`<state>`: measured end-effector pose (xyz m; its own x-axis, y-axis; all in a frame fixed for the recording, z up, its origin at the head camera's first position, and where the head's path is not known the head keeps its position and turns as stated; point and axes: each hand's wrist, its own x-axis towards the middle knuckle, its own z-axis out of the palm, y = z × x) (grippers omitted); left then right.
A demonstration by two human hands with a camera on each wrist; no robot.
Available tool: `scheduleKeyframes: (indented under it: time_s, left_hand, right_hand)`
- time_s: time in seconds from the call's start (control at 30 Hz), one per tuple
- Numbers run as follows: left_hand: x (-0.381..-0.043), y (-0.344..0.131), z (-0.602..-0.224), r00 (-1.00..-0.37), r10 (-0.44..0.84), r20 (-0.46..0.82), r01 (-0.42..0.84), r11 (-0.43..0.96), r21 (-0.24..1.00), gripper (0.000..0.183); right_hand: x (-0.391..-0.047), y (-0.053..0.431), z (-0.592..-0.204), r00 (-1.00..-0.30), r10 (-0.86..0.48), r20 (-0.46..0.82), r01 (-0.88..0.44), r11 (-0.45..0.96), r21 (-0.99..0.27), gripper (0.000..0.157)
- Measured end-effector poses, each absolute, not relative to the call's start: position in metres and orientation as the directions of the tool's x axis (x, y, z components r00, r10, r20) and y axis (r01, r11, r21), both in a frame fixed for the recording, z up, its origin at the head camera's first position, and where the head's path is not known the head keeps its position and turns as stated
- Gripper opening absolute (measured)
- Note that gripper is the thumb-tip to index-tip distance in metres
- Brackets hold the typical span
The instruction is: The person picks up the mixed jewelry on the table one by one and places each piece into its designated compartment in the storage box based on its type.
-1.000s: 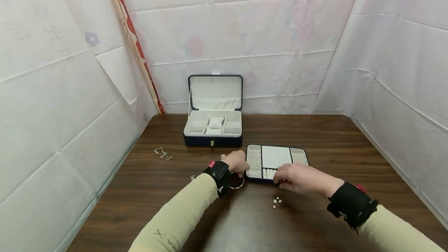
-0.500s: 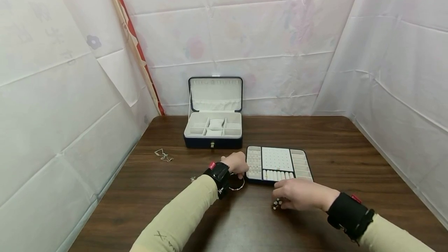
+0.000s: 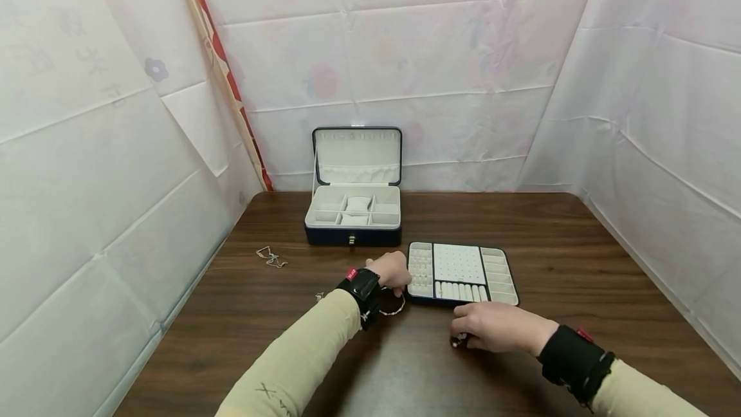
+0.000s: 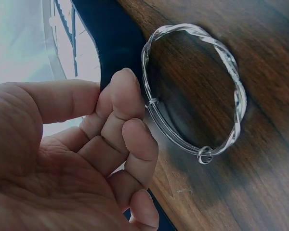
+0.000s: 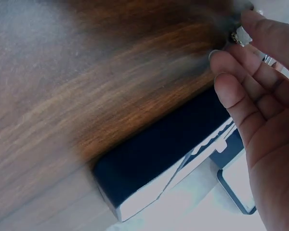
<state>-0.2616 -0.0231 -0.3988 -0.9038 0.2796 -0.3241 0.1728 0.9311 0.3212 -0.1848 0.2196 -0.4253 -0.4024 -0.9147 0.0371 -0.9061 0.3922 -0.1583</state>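
My right hand (image 3: 494, 327) is just in front of a navy-edged jewelry tray (image 3: 502, 264), palm down. Its thumb and fingertips pinch at a small cluster of white and gold earrings (image 5: 242, 36); the fingers partly cover them. At the tray's left edge, my left hand (image 3: 390, 270) stays with fingers loosely bent, next to the dark tray side (image 4: 116, 36). I see nothing held in it. A twisted silver bangle (image 4: 237, 91) stands tilted on the table beside those fingers.
Behind the hands stands an open navy jewelry box (image 3: 352, 235) with white compartments, lid raised. A thin silver chain (image 3: 271, 257) lies on the table's left. Another small jewelry piece (image 3: 320, 296) sits by the left sleeve. White ring rolls (image 3: 461, 291) line the tray's front.
My right hand has moved from the tray's front edge down toward me onto the earrings, and its fingertips have closed in on them. The left hand has stayed in place.
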Motion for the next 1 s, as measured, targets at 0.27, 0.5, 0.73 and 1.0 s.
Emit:
scheduleKeyframes:
  time_s: [0.27, 0.5, 0.73, 1.0]
  left_hand:
    - [-0.263, -0.022, -0.403, -0.904, 0.279, -0.324, 0.174, 0.932, 0.318, 0.028]
    - [-0.263, -0.022, -0.402, -0.903, 0.280, -0.325, 0.179, 0.934, 0.308, 0.028]
    - [-0.263, -0.023, -0.401, -0.901, 0.284, -0.327, 0.180, 0.933, 0.312, 0.028]
    - [-0.263, -0.024, -0.402, -0.899, 0.285, -0.333, 0.177, 0.931, 0.318, 0.029]
  right_hand:
    - [-0.185, 0.217, -0.434, -0.380, -0.919, 0.102, -0.921, 0.366, -0.131, 0.020]
    - [-0.185, 0.215, -0.438, -0.382, -0.916, 0.121, -0.922, 0.368, -0.123, 0.017]
    - [-0.185, 0.213, -0.437, -0.396, -0.912, 0.105, -0.915, 0.384, -0.123, 0.020]
    - [-0.185, 0.213, -0.440, -0.444, -0.893, 0.073, -0.890, 0.429, -0.156, 0.019]
